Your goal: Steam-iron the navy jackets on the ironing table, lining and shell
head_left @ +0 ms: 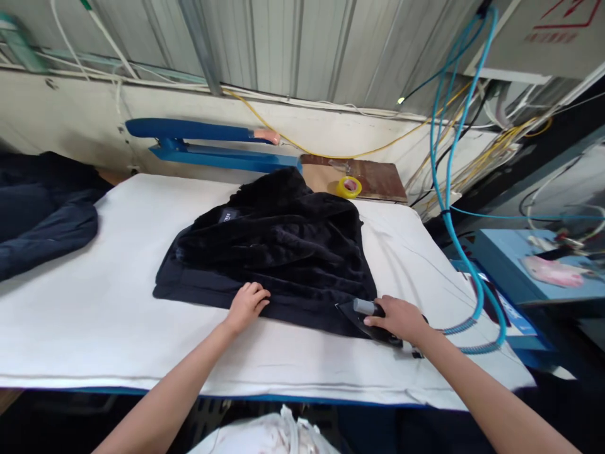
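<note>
A dark jacket (278,243) lies spread on the white padded ironing table (113,321), with its plush lining facing up and a small neck label showing near the top left. My left hand (248,307) is at the smooth front band of the jacket, its fingers curled and closed on the edge. At the band's right end, my right hand (399,317) grips the handle of a steam iron (373,325). The iron's pointed tip faces left and overlaps the jacket's lower right corner. My right hand and wrist hide part of its rear.
Blue hoses (449,214) hang from above and run to the iron. Another dark garment (42,208) lies at far left. A blue sleeve board (198,142) stands behind, beside a brown board (378,180) with yellow tape (348,187). A blue box-like unit (524,265) stands at right.
</note>
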The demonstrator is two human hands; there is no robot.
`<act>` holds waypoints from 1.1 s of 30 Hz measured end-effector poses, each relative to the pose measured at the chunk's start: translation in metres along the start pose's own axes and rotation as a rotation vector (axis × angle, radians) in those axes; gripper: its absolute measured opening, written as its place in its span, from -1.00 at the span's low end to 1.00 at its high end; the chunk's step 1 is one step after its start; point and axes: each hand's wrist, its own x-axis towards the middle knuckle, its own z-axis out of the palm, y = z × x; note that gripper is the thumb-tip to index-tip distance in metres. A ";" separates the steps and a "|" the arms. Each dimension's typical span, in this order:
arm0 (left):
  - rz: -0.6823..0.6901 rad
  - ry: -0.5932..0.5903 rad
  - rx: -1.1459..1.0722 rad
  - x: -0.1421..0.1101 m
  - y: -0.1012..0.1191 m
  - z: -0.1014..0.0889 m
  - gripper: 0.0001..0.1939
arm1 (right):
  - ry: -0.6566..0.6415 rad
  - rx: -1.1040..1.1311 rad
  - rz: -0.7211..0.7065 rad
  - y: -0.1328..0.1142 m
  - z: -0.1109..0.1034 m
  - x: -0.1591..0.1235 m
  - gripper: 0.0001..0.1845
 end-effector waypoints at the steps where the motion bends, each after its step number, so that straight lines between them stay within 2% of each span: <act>1: -0.032 0.028 0.017 -0.005 -0.010 -0.004 -0.75 | -0.007 0.001 -0.020 0.000 -0.001 0.002 -0.41; 4: -0.161 0.099 0.080 -0.017 -0.033 -0.013 -0.71 | -0.030 0.010 -0.049 0.001 -0.001 0.007 -0.38; 8: -0.315 0.146 0.177 -0.028 -0.044 -0.019 -0.65 | -0.023 0.005 -0.082 -0.002 -0.001 0.012 -0.38; 15: -0.329 0.117 0.264 -0.036 -0.040 -0.023 -0.60 | -0.021 -0.055 -0.198 -0.030 -0.006 0.017 -0.41; 21: -0.349 0.064 0.277 -0.034 -0.048 -0.040 -0.64 | 0.049 -0.087 -0.263 -0.072 -0.005 0.025 -0.41; 27: -0.302 0.031 0.238 -0.030 -0.062 -0.049 -0.63 | 0.088 -0.118 -0.294 -0.127 -0.013 0.028 -0.40; 33: -0.277 0.095 0.204 -0.040 -0.087 -0.056 -0.63 | 0.094 -0.119 -0.253 -0.190 -0.025 0.035 -0.40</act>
